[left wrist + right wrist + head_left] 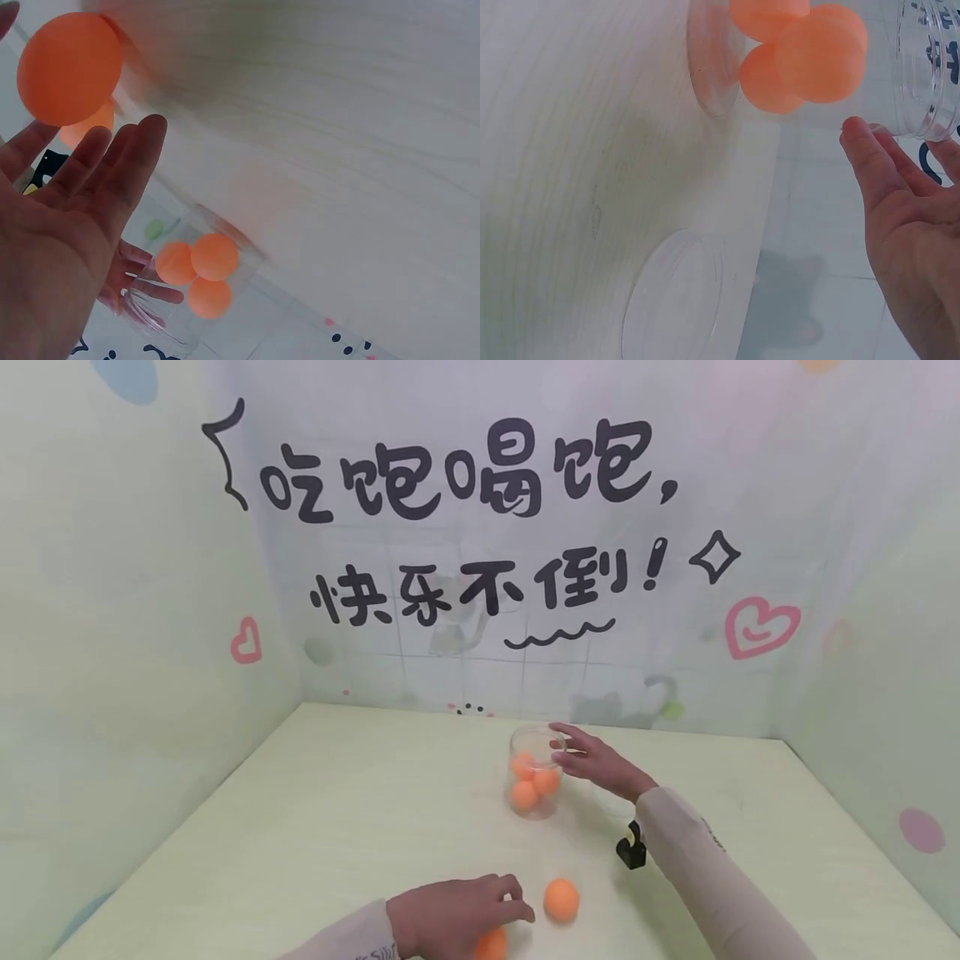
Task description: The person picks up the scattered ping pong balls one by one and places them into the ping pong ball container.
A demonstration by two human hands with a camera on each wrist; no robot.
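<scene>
A clear jar (536, 814) holding several orange balls (524, 795) stands upright at the back of the table. My right hand (600, 766) is at its right side near the rim, fingertips touching the wall, thumb and fingers spread and fairly straight in the right wrist view. At the front, my left hand (450, 917) reaches over a loose orange ball (492, 944). In the left wrist view this ball (71, 67) lies between the thumb tip and forefinger, with a gap at the thumb. A second loose ball (562, 901) sits just right of the left fingertips.
A clear round lid (676, 300) lies on the table (360, 810) right of the jar, partly behind the right forearm. Next to the right sleeve is a small black object (632, 850) with a yellow part. Printed walls (465, 677) enclose the back and sides.
</scene>
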